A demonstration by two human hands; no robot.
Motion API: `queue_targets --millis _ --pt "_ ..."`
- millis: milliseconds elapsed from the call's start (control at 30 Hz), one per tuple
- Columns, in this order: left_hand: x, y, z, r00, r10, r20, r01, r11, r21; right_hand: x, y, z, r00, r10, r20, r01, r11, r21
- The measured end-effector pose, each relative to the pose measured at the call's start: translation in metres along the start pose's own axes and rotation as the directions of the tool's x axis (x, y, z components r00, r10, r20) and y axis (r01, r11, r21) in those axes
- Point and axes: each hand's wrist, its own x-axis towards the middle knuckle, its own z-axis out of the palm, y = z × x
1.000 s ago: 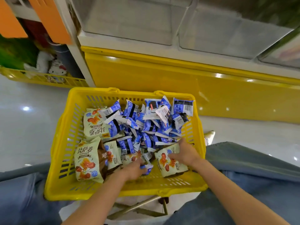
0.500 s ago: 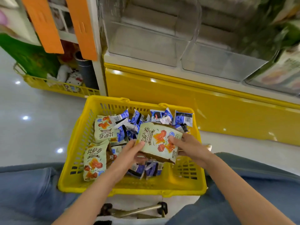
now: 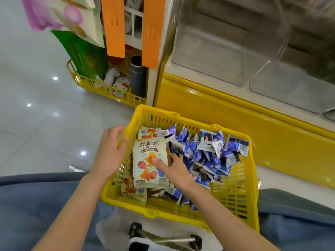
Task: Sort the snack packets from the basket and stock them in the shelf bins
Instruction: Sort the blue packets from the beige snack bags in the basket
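Left hand: the left hand (image 3: 110,151) is loose and open at the left edge of the basket (image 3: 241,187). It holds nothing.
Right hand: the right hand (image 3: 172,169) grips a pale snack packet (image 3: 146,160), thumb on the front, fingers behind its right edge.
Pale snack packet: it stands up over the left part of the yellow basket.
Other packets: more pale packets (image 3: 149,132) lie under and behind it. Blue packets (image 3: 208,153) are piled to the right.
Shelf bins: clear bins (image 3: 208,57) sit above the yellow base, beyond the basket.
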Motion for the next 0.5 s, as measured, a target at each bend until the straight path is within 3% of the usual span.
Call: queue_targets --millis 67,167,267,367,433,500 --pt "-0.003 -0.02 0.001 0.991 -0.134 0.005 0.134 0.991 0.005 0.007 0.007 0.024 0.998 0.004 -0.06 -0.002 1.0 0.025" --pt "-0.015 -0.034 0.015 0.944 -0.266 0.197 0.28 0.959 -0.046 0.009 0.021 0.053 0.999 0.017 -0.027 -0.019 0.997 -0.077" --pt "-0.022 -0.04 0.025 0.964 -0.234 0.128 0.242 0.968 -0.058 0.006 0.035 0.047 0.998 -0.05 0.034 0.057 0.962 -0.268" --pt "-0.021 -0.043 0.027 0.971 -0.222 0.094 0.225 0.974 -0.024 0.009 0.06 0.015 0.976 -0.128 -0.174 0.07 0.95 -0.304" --pt "-0.019 -0.043 0.028 0.969 -0.228 0.1 0.23 0.973 -0.017 0.019 0.084 -0.01 0.963 -0.079 -0.257 -0.015 0.939 -0.343" --pt "-0.018 -0.044 0.028 0.967 -0.234 0.098 0.236 0.972 -0.012 0.031 0.11 -0.024 0.975 0.084 -0.203 -0.16 0.907 -0.39"
